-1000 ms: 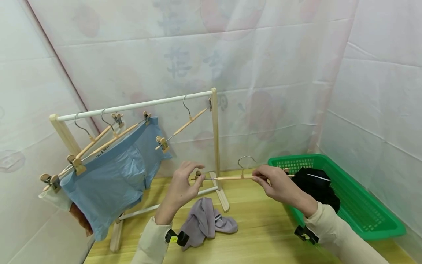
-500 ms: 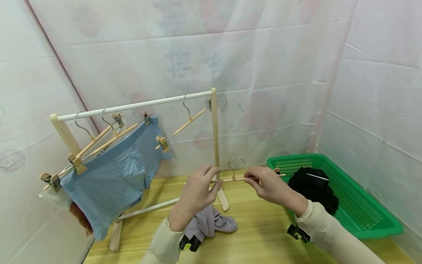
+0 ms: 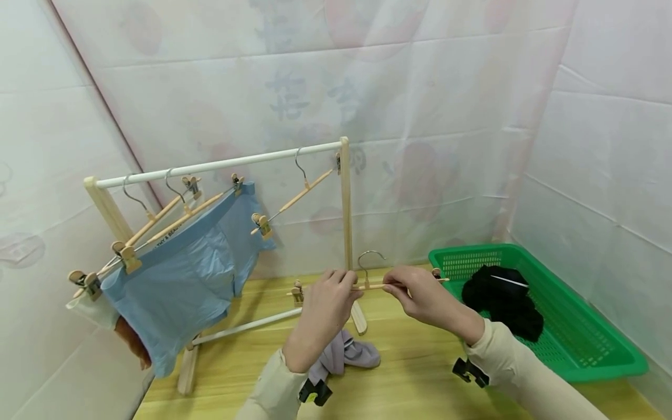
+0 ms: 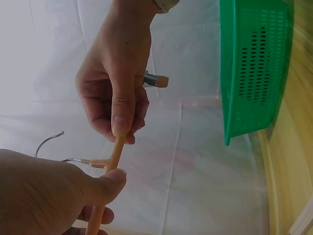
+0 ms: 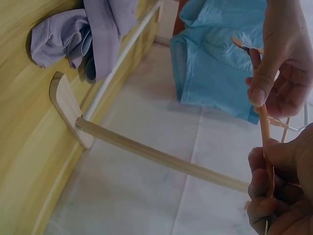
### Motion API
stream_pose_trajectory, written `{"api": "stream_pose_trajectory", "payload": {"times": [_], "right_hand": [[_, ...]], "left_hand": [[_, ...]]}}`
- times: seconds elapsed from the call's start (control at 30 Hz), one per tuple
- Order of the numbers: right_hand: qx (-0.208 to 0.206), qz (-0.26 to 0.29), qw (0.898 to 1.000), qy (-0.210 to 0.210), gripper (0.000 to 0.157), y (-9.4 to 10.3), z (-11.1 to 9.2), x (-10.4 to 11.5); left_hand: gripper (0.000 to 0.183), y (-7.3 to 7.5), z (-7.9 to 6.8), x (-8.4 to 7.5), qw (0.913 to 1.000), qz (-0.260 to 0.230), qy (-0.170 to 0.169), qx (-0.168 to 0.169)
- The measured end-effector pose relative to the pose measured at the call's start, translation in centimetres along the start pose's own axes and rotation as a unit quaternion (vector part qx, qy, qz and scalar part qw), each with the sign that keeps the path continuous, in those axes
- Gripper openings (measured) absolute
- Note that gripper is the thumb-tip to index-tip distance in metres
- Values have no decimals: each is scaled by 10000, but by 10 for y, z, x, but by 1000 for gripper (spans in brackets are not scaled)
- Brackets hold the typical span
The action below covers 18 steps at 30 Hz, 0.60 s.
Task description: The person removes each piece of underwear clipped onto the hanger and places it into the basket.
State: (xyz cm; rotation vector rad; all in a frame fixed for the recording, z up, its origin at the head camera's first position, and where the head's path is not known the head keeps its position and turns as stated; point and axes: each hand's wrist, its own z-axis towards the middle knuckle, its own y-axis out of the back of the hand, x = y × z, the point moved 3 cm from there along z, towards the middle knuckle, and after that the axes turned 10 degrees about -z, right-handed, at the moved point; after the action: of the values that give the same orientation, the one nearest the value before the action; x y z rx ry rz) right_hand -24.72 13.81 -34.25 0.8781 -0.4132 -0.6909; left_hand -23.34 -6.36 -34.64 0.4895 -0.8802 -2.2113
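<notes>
Both hands hold a wooden clip hanger [image 3: 374, 286] level above the table, its metal hook pointing up. My left hand [image 3: 328, 303] pinches the bar just left of the hook. On the other side of the hook, my right hand [image 3: 420, 294] grips the bar between thumb and curled fingers. A clip [image 3: 297, 293] shows beyond the left hand, and another clip [image 3: 437, 273] beyond the right. In the left wrist view the thumbs press along the bar [image 4: 113, 155] near the hook's base. No garment hangs from this hanger.
A rack with a white rail [image 3: 226, 164] stands at the left. Light blue shorts [image 3: 194, 274] and a bare clip hanger [image 3: 307, 189] hang on it. A lilac garment [image 3: 346, 353] lies on the table [image 3: 409, 373]. The green basket [image 3: 593, 326] holds black clothing [image 3: 504, 303].
The left hand has moved right along the hanger from its left clip to near the hook and now pinches the bar. The hanger and right hand have shifted slightly left.
</notes>
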Motion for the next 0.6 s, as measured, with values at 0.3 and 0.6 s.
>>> {"api": "stream_pose_trajectory", "payload": {"times": [0.3,0.6], "right_hand": [[0,-166,9998,63,5,-4,1,3],[-81,-409,9990,157,12,-7,1,11]], "left_hand": [[17,-4,-2,4,9996,100,-130,-231],[16,-4,-4,9,9999,113,2,-125]]}}
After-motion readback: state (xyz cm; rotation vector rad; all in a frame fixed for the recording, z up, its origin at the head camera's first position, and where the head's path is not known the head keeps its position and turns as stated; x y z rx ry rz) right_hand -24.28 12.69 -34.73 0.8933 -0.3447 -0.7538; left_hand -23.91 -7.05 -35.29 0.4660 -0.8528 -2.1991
